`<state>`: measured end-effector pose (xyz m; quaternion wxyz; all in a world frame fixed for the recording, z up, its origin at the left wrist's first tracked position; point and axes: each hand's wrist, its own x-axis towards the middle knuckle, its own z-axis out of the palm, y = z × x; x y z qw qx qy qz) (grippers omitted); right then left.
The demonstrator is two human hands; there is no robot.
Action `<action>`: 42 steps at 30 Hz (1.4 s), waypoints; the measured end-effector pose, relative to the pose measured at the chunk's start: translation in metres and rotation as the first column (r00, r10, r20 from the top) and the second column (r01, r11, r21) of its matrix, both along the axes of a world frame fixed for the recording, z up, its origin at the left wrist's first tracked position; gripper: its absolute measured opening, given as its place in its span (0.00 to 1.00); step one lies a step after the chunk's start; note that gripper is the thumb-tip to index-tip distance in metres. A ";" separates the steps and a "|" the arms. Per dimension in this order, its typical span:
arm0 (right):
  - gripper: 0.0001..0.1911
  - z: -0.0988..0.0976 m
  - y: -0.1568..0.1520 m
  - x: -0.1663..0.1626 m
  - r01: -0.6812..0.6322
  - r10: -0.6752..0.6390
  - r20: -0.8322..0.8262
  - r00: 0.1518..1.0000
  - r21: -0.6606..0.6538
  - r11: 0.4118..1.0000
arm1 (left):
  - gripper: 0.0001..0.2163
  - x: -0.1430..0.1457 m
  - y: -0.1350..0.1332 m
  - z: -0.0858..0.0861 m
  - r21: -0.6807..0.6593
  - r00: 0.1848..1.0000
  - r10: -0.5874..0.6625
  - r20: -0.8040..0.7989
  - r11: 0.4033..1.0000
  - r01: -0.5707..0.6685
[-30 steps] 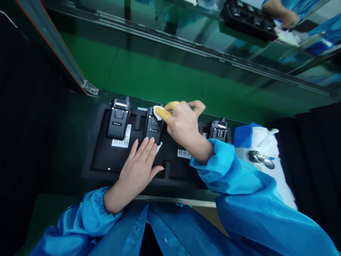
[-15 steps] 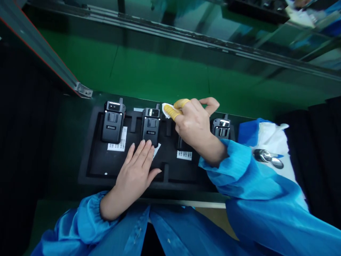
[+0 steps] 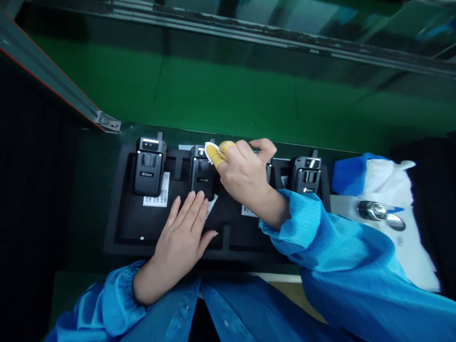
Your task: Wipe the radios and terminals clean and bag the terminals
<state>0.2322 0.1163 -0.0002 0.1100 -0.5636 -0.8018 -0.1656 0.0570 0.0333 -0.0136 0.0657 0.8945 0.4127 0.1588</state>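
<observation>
My left hand [image 3: 181,232] lies flat, fingers stretched out, with its fingertips on the lower end of a black handheld radio [image 3: 202,178] marked Riton. Yellow finger cots cover two fingers of my right hand [image 3: 242,168], which presses a small white wipe [image 3: 208,148] against the top of that same radio. Left of it sits another Riton radio [image 3: 148,168] over a barcode label sheet [image 3: 162,192]. A third radio is mostly hidden behind my right hand. Farther right lies one more radio [image 3: 307,175]. All of them rest in a black foam tray [image 3: 142,247].
To the right are a blue packet [image 3: 347,175] with white cloths [image 3: 388,183], and a small metal container [image 3: 370,210] beside its round lid [image 3: 395,222]. A metal frame post [image 3: 60,80] slants down at the left. Green surface [image 3: 221,90] stretches beyond the tray.
My right hand has moved left with the wipe, from beside the second radio onto its top. My left hand stays at the lower end. The camera view has shifted slightly.
</observation>
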 end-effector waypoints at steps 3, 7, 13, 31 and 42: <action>0.19 -0.003 -0.004 0.010 0.057 -0.058 -0.025 0.998 -0.030 0.998 | 0.23 -0.001 -0.001 0.000 -0.014 1.000 0.005 0.002 1.000 -0.005; 0.18 -0.004 -0.007 0.022 0.162 -0.160 -0.047 0.986 0.039 0.986 | 0.22 -0.001 -0.001 0.000 0.007 1.000 0.002 -0.006 1.000 -0.002; 0.18 0.004 0.006 -0.004 0.060 -0.056 -0.065 0.996 0.052 0.997 | 0.22 0.000 -0.001 -0.001 0.028 1.000 0.002 -0.007 1.000 -0.001; 0.16 0.000 -0.039 -0.002 -0.114 0.126 -0.035 0.991 0.246 0.963 | 0.19 -0.002 -0.004 -0.001 0.081 0.997 -0.023 0.072 0.997 0.017; 0.15 -0.006 -0.047 -0.005 -0.159 0.143 0.089 0.986 0.217 0.963 | 0.18 -0.003 -0.003 -0.004 0.055 0.997 -0.019 0.077 0.998 0.015</action>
